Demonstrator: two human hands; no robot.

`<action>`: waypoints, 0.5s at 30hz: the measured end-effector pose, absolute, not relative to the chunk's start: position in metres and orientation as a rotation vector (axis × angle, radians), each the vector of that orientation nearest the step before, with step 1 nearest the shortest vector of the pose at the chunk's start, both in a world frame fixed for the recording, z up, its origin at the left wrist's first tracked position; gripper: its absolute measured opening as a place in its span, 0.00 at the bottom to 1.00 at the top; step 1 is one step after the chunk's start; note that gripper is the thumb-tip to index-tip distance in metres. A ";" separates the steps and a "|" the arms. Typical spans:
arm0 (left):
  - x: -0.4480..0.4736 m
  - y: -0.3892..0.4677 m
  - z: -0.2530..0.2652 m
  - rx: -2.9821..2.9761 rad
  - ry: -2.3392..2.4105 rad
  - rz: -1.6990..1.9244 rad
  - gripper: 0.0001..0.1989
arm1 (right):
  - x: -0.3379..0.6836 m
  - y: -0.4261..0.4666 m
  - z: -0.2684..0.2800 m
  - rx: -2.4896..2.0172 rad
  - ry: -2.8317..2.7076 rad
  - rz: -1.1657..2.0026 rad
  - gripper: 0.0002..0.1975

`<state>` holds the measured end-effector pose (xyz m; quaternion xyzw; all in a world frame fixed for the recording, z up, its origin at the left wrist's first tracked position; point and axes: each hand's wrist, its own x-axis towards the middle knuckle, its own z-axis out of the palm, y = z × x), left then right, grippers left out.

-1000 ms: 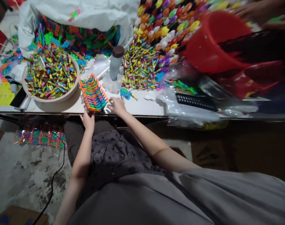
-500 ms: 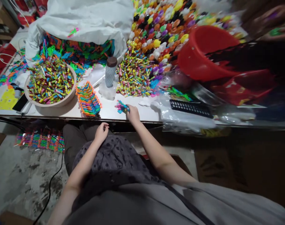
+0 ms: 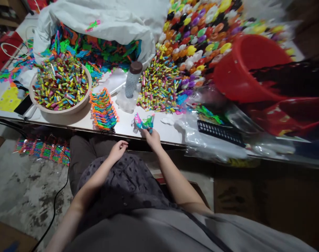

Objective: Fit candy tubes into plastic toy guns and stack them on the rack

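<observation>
My right hand [image 3: 152,139] is closed on a small bunch of plastic toys [image 3: 146,122] in pink, green and blue. It holds them just over the table's front edge. My left hand [image 3: 118,150] hovers above my lap, fingers curled, and nothing shows in it. On the table to the left of the toys lies a row of stacked orange, blue and green plastic pieces [image 3: 104,110]. A bottle with a brown cap [image 3: 133,80] stands behind, on a crumpled clear plastic wrap.
A round basin [image 3: 62,111] of small wrapped coloured sticks stands left. Behind it, a white sack [image 3: 106,24] spills plastic toys. Loose sticks [image 3: 159,87] and balloon-like pieces [image 3: 196,38] are heaped centre. A red tub [image 3: 227,75], clear bags and a black grid strip [image 3: 219,133] lie right.
The bunch in my right hand has turned and spread, now showing pink and green pieces. The view has shifted slightly. My left hand stays curled near the lap.
</observation>
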<state>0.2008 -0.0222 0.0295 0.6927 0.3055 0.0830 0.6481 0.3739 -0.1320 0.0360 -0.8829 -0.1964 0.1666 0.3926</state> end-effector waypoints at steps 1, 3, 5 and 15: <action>0.199 -0.023 0.032 1.549 0.703 0.194 0.06 | 0.367 -0.133 0.039 -2.169 -0.498 0.475 0.17; 0.196 -0.026 0.039 1.467 0.694 0.217 0.09 | 0.343 -0.133 0.045 -1.989 -0.507 0.602 0.20; 0.191 -0.028 0.045 1.331 0.676 0.280 0.13 | 0.313 -0.131 0.049 -1.798 -0.491 0.734 0.21; 0.145 -0.012 0.049 1.101 0.832 0.591 0.16 | 0.253 -0.111 0.036 -1.743 -0.498 0.898 0.23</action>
